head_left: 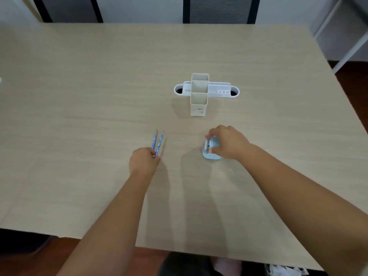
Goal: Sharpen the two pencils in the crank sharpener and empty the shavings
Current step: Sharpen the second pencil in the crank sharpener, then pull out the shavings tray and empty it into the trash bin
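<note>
Two blue patterned pencils (pixel 157 141) point away from me, side by side, their near ends inside my left hand (pixel 143 161), which is closed on them just above the table. To the right, a light blue crank sharpener (pixel 211 150) with a clear front part stands on the table. My right hand (pixel 229 143) lies over its top and right side, fingers wrapped around it. Much of the sharpener is hidden under that hand.
A white desk organiser (pixel 201 92) with tall square cups and a low tray stands behind the sharpener, mid-table. The beige table (pixel 79 96) ends close to my body. Dark chairs (pixel 221 9) stand beyond the far edge.
</note>
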